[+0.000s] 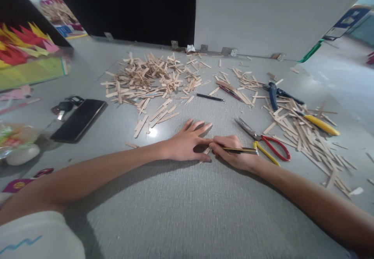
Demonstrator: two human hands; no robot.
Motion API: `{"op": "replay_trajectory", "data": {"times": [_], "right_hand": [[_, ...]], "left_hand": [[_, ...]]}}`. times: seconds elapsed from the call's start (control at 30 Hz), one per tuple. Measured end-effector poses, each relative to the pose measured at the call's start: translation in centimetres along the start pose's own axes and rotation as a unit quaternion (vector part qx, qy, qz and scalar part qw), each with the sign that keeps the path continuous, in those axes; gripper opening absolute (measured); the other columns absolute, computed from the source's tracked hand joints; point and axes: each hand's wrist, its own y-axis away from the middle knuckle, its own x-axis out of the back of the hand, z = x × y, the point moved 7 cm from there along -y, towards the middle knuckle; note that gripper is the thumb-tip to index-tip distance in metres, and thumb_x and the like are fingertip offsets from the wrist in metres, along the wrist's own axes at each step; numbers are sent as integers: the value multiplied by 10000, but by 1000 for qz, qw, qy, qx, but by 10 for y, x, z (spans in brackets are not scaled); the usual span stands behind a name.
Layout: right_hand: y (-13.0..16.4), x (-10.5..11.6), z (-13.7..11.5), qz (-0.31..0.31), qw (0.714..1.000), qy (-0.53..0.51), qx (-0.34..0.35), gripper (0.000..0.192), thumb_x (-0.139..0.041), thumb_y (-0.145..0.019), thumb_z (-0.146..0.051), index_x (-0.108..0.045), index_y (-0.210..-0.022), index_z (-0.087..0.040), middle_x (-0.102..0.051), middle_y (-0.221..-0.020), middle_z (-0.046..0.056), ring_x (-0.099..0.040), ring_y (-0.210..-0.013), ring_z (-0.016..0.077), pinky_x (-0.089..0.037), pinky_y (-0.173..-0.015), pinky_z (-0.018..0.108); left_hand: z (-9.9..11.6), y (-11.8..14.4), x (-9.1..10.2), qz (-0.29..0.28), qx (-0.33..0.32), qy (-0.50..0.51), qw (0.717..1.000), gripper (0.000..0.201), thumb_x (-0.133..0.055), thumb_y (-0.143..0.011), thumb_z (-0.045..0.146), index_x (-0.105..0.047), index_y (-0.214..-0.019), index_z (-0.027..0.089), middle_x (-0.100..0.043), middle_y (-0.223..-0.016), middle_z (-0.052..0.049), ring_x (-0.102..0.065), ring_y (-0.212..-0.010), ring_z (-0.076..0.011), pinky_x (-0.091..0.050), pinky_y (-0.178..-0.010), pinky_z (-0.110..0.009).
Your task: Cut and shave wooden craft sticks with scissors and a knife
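Observation:
My left hand [187,142] lies flat on the grey surface, fingers spread, pressing down on a small wooden stick [207,150] that shows only between my two hands. My right hand [233,151] grips a dark pencil [241,149], its tip meeting that stick beside my left thumb. Red-and-yellow-handled scissors [263,144] lie just right of my right hand, blades pointing away.
A big heap of wooden sticks [149,79] lies ahead, with more sticks [304,134] scattered right. A black pen [209,97], blue pliers [274,94], a yellow-handled tool [320,124], a black phone [78,119] and keys [66,105] lie around. Coloured paper [23,48] is at left.

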Motion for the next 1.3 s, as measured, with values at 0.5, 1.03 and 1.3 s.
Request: {"op": "replay_trajectory", "data": {"times": [0.5, 1.03, 1.3], "right_hand": [[-6, -1, -6, -25, 998, 37, 39, 381, -396, -1119, -332, -485, -762, -232, -493, -628, -48, -414, -542, 104, -330, -580, 279], [-2, -4, 12, -4, 994, -78, -82, 426, -464, -1097, -436, -499, -726, -232, -589, -585, -47, -510, -441, 77, -377, -487, 235], [-3, -3, 7, -1, 997, -49, -55, 418, -452, -1101, -382, -500, -714, -231, -561, -565, -51, -499, -481, 89, -377, -535, 247]], "left_hand": [[8, 1, 4, -37, 35, 3, 999, 455, -688, -995, 678, -804, -1224, 302, -81, -1854, -9, -15, -1699, -448, -10, -1342, -694], [4, 1, 0, -24, 20, 23, 999, 575, -671, -983, 729, -719, -1436, 377, -76, -1849, -15, 9, -1699, -443, 46, -1339, -691], [5, 2, 3, -14, 12, 39, 999, 575, -676, -976, 735, -718, -1434, 390, -81, -1849, -7, 8, -1699, -447, 39, -1336, -700]]}}
